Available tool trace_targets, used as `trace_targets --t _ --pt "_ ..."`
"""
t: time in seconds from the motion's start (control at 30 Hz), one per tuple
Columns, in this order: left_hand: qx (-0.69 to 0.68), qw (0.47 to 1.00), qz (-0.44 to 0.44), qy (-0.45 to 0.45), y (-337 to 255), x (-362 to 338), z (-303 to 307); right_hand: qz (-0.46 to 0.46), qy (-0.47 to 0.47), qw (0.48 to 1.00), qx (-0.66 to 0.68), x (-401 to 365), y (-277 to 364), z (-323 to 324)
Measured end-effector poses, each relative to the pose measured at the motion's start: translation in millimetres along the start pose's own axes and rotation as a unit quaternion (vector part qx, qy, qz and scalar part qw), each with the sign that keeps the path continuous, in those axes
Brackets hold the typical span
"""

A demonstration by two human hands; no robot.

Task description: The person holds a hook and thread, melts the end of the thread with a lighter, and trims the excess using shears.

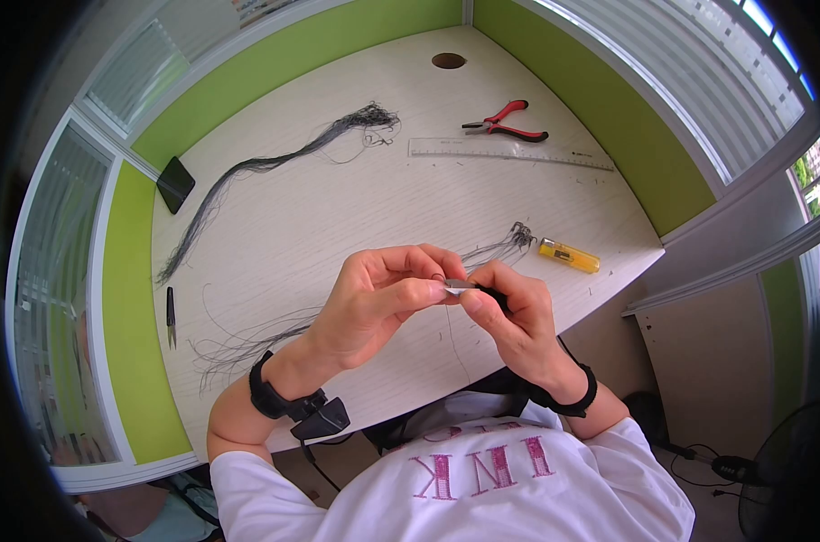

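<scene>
My left hand [378,298] pinches a small dark loop or hook with a thin thread, over the desk near its front edge. In my right hand [514,316] is a small tool [461,286] with a short metal blade and a black handle; its metal end touches the left fingertips. A thin thread hangs down below the fingers. Behind both hands lies a bundle of dark threads with small metal hooks [521,236] at one end; its loose strands [238,348] spread out to the left of my left wrist.
A yellow lighter [569,256] lies right of the hooks. Farther back are red-handled pliers [507,121], a clear ruler [509,154] and a long dark thread bundle [247,167]. Small black snips [171,318] and a black device [175,185] sit at left. Green partitions [600,117] border the desk.
</scene>
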State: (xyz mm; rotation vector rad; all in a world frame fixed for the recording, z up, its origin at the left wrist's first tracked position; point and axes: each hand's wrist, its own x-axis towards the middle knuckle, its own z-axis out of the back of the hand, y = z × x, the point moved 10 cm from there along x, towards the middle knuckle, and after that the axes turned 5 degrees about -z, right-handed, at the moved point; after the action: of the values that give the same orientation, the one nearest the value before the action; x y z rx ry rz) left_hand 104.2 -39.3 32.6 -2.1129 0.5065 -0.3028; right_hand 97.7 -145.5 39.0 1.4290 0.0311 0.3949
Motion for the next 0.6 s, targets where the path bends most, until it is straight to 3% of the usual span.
trace_targets --t 0.6 --pt "0.046 0.998 0.024 -0.027 0.8 -0.4 -0.5 0.004 0.002 1.000 0.008 -0.5 -2.5 0.3"
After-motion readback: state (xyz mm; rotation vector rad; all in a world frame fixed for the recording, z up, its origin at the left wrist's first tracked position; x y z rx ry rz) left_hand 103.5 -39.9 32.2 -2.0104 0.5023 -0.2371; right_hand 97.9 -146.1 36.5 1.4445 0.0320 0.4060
